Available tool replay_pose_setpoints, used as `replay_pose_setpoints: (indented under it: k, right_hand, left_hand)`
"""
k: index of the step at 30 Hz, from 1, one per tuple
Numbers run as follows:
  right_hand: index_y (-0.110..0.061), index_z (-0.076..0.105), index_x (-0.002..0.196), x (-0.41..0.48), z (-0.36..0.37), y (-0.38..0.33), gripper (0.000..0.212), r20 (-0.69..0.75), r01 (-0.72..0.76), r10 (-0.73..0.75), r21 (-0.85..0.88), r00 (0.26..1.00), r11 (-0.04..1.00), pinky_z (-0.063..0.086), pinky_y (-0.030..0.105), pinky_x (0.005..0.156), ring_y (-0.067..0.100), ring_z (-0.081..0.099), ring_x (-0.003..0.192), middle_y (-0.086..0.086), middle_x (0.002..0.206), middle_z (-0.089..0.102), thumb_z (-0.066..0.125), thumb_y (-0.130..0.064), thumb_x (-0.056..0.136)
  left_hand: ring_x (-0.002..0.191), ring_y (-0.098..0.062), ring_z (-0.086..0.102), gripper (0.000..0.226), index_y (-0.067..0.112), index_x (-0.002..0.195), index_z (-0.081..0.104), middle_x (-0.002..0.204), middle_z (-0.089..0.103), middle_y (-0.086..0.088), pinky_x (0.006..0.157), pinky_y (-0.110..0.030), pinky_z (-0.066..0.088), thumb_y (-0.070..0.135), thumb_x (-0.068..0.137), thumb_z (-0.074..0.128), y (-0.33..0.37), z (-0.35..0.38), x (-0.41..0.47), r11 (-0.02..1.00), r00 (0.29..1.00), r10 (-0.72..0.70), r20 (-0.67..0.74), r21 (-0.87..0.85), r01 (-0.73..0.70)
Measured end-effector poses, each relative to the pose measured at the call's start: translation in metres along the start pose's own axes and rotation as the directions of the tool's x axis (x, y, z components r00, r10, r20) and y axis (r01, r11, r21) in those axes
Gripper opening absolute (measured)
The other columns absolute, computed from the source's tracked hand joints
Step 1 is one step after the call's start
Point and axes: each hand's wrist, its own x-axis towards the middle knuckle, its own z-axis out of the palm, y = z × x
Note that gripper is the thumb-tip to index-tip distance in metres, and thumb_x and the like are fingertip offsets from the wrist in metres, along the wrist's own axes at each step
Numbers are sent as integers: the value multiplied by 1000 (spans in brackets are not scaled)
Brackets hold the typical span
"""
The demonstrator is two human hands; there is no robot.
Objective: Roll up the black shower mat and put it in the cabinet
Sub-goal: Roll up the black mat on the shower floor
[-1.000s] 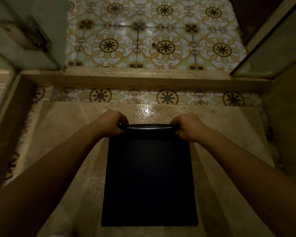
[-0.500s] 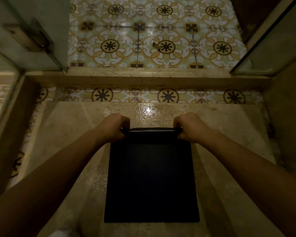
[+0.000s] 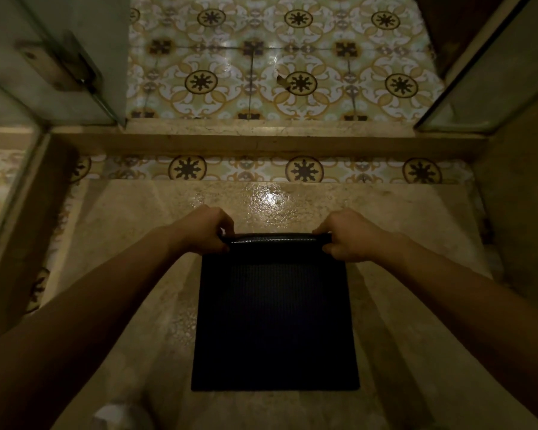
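Black shower mat [image 3: 275, 324] is laid flat on shower floor [image 3: 401, 231], far edge at 12 o'clock curled into a roll thicker than a second ago. Left hand [image 3: 207, 232] and right hand [image 3: 347, 235] are clenched on roll ends; most is still unrolled.

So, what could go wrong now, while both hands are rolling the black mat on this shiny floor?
1. The stone floor shines as if wet, so the black shower mat may slide instead of rolling tight.
2. The left hand and the right hand hold only the ends of the roll; its middle may sag and loosen.
3. If one grip leads, the roll may go crooked, and a skewed roll could be harder to store.
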Motion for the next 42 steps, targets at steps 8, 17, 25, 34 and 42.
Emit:
replay_pose_setpoints:
  k: [8, 17, 25, 34, 42]
  right_hand:
    - [-21, 70, 117, -5, 10, -4, 39, -40, 4, -3, 20, 999, 1000, 52, 33, 83, 22, 65, 99, 4, 104, 72, 75, -23, 78]
    - [-22, 59, 130, -12, 23, -2, 52, -2, -51, 52, 91, 999, 995, 51, 36, 90, 25, 61, 110, 6, 118, 67, 74, -22, 80]
    - [-27, 68, 117, -8, 14, 5, 39, 110, -8, -3, 98, 994, 995, 46, 26, 74, 19, 65, 94, 2, 104, 73, 66, -18, 80]
    - [-21, 65, 115, -11, 28, 0, 45, 71, -5, 7, -30, 997, 1000, 48, 32, 80, 24, 59, 101, 6, 110, 60, 75, -34, 74]
    - [-17, 66, 107, -4, 7, 1, 34, 127, 30, -21, -74, 992, 997, 53, 33, 67, 23, 63, 83, 5, 95, 67, 70, -29, 75]
  left_hand:
    - [75, -10, 59, 30, 25, 91, 65, 97, 65, 4, 41, -8, 37, 16, 69, 84, 6, 5, 2, 999, 999, -46, 24, -10, 47]
    - [78, -14, 58, 34, 25, 79, 58, 99, 68, -3, 49, -16, 40, 20, 65, 88, 12, 17, -4, 999, 999, -42, -3, 23, 42]
    - [65, 4, 56, 32, 21, 102, 66, 111, 72, -3, 49, -4, 35, 16, 74, 79, 7, 13, -5, 1000, 999, -7, 44, -28, 8]
    - [99, -20, 59, 43, 24, 116, 60, 109, 63, -2, 76, -30, 50, 35, 77, 75, 12, 31, -15, 985, 998, 49, 34, 163, -54]
    - [93, -25, 62, 39, 21, 116, 54, 107, 66, -6, 78, -37, 52, 33, 81, 65, 11, 16, -6, 946, 990, 110, 93, 297, -133]
